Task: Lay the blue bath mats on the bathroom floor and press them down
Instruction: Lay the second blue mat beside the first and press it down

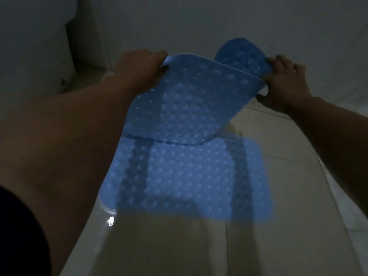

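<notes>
Left forearm (65, 124) nearest; both hands hold a second mat (179, 100) up above the laid mat (189, 180).
Left hand (139, 66) and right hand (284, 84) each grip a top corner; best lowered near edge first, beside the laid mat, onto bare floor (278, 132).

Pretty dim shot overall, grainy and soft with nothing really crisp. The light falls on the floor (249, 246) in the lower middle, with one small bright glare spot (110, 221) at lower left, while the top and both edges sink into murky shadow and the wide lens bends the tile lines.
</notes>
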Demonstrator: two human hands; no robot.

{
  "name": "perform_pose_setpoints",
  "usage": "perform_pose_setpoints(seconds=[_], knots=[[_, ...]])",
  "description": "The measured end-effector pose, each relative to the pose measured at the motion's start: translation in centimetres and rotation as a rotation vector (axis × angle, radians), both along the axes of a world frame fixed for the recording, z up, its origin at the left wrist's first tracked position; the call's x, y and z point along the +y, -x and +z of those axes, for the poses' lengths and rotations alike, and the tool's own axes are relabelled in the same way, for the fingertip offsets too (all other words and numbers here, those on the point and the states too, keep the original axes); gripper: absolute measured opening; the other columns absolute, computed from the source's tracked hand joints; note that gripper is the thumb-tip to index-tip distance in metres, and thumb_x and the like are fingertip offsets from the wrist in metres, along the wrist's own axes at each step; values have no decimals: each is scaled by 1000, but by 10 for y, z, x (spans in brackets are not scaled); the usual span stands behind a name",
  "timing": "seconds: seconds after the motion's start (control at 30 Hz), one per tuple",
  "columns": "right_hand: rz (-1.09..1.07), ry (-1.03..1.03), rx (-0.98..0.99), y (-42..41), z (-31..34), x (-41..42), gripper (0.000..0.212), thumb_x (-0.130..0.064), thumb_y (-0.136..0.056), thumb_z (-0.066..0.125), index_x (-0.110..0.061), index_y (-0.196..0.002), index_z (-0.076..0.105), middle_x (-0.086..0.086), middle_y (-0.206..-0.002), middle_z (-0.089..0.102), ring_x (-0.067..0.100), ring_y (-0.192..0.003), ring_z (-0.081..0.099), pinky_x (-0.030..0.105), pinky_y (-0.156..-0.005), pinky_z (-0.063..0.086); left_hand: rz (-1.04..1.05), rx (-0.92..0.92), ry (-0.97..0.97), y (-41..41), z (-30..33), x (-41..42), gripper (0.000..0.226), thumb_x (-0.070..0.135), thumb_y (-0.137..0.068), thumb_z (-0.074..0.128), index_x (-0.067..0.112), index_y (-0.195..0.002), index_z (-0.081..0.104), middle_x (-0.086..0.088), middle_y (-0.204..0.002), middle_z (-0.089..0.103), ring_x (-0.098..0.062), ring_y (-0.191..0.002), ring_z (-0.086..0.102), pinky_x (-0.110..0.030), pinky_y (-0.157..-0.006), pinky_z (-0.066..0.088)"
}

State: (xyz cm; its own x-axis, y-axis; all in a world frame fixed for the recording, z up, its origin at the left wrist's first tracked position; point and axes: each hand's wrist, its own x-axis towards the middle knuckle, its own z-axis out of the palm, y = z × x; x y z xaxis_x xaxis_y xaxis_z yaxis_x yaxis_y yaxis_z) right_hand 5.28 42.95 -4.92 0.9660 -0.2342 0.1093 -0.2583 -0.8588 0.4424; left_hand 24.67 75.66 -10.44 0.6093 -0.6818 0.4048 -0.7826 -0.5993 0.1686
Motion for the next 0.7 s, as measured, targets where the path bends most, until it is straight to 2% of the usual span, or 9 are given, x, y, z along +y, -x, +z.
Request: perform_pose_setpoints(seconds=[0.17,0.27,0.37,0.43,0.53,0.63,0.7], knots=[[148,4,-94,17,-16,-16,48,-34,-76,83,-2,-109,74,18,-152,48,39,-145,34,62,-108,26,8,-76,45,11,-16,-7,31,40,-102,42,13,-115,51,-30,-100,66,-50,-85,64,-52,-72,47],[220,8,-55,56,-32,-19,38,-35,-78,76,-8,-105,75,12,-143,59,36,-143,40,64,-109,22,-21,-81,49,35,-10,-13,36,43,-98,38,13,-114,49,-33,-97,63,-53,-83,62,-55,-71,47],[136,-14,-33,91,-32,-37,33,-37,-84,62,-14,-105,72,9,-111,73,31,-122,59,51,-110,14,-78,-56,46,55,6,-16,35,44,-96,37,15,-113,48,-34,-97,62,-55,-84,61,-55,-71,46],[20,6,1,111,-26,-49,26,-38,-91,63,-21,-109,69,7,-96,71,29,-103,64,49,-108,21,-94,-48,37,70,14,-22,36,45,-94,38,16,-113,49,-35,-101,62,-56,-88,61,-55,-74,47],[-66,-20,14,127,-32,-53,25,-40,-98,55,-21,-103,71,9,-100,69,33,-103,59,52,-105,28,-118,-19,9,82,14,-27,39,43,-94,39,13,-114,52,-35,-105,63,-56,-92,60,-55,-78,47],[-90,21,-15,128,-31,-53,43,-51,-95,47,-19,-112,71,15,-119,66,39,-121,49,60,-107,27,-112,2,12,86,16,-24,39,42,-98,40,8,-113,54,-36,-110,62,-57,-98,60,-55,-81,46],[-12,-22,-13,124,-23,-48,56,-54,-87,39,-16,-117,68,21,-116,66,42,-120,50,63,-106,27,-72,-22,-7,87,20,-17,39,39,-99,40,5,-112,54,-38,-109,61,-58,-99,59,-56,-83,46]])
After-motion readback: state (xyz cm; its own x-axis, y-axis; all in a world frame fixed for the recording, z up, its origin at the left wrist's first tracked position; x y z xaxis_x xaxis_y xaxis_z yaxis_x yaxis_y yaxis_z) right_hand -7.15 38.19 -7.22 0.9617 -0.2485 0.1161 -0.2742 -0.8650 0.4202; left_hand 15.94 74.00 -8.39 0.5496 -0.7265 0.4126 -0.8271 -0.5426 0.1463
